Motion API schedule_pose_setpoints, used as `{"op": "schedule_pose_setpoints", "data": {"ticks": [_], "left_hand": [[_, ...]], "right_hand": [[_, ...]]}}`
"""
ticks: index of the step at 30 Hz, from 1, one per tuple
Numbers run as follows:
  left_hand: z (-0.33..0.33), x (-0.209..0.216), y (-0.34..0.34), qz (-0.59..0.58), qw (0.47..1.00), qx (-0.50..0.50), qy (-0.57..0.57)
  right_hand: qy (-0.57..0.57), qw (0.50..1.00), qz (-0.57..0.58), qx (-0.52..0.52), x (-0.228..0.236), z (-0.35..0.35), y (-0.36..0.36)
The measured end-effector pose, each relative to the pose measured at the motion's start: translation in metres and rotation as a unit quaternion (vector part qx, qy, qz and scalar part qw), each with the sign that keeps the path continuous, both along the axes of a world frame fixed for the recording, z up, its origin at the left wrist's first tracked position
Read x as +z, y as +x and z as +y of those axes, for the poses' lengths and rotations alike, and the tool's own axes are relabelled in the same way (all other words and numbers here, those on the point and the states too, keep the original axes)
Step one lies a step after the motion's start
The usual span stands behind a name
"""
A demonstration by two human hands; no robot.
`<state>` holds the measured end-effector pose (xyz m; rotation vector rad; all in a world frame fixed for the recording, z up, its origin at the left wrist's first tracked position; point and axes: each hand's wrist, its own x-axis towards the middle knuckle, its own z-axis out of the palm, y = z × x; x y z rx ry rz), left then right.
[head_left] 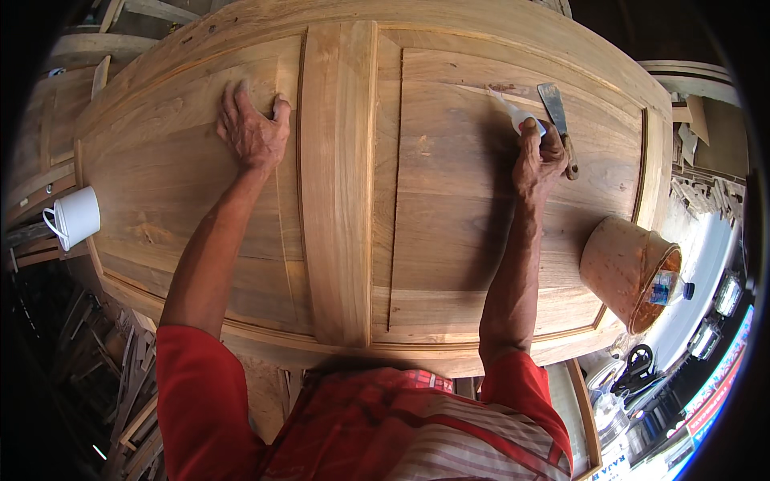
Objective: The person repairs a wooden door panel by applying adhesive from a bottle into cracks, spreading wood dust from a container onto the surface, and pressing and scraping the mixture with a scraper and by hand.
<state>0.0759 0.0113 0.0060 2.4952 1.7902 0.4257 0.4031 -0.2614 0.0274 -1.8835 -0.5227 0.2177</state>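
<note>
A large panelled wooden door (pixel 341 184) lies flat in front of me. My left hand (pixel 255 132) rests on its left panel with the fingers spread and nothing held. Over the right panel my right hand (pixel 539 160) grips a small white squeeze bottle (pixel 525 120). The bottle's narrow nozzle points up and left, towards a pale streak and a dark rough patch (pixel 504 86) in the wood. Close beside that hand lies a putty knife (pixel 552 104) with a metal blade, its wooden handle partly behind my fingers.
An orange-brown bucket (pixel 622 260) stands at the door's right side, a clear plastic bottle (pixel 664 289) with a dark cap in its mouth. A white pail (pixel 76 216) is at the left edge. Wood offcuts (pixel 132 385) pile up at lower left.
</note>
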Motion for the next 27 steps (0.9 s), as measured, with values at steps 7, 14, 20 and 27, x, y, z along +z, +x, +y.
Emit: {"op": "schedule_pose_setpoints", "data": {"ticks": [7, 14, 20, 27], "left_hand": [[-0.0003, 0.0007, 0.0005, 0.004, 1.0, 0.001, -0.004], [-0.0003, 0.0011, 0.0012, 0.007, 1.0, 0.001, -0.006], [-0.0002, 0.0004, 0.0008, 0.009, 1.0, 0.003, 0.011], [0.0003, -0.0038, -0.0008, 0.008, 0.999, -0.003, 0.037]], "right_hand": [[0.008, 1.0, 0.002, -0.002, -0.0015, -0.0008, 0.0005], [-0.01, 1.0, -0.018, -0.001, 0.0011, 0.0, -0.0006], [-0.026, 0.999, -0.04, 0.0, 0.0032, -0.0007, 0.0003], [-0.015, 0.999, -0.051, -0.004, 0.0019, -0.0001, -0.0009]]}}
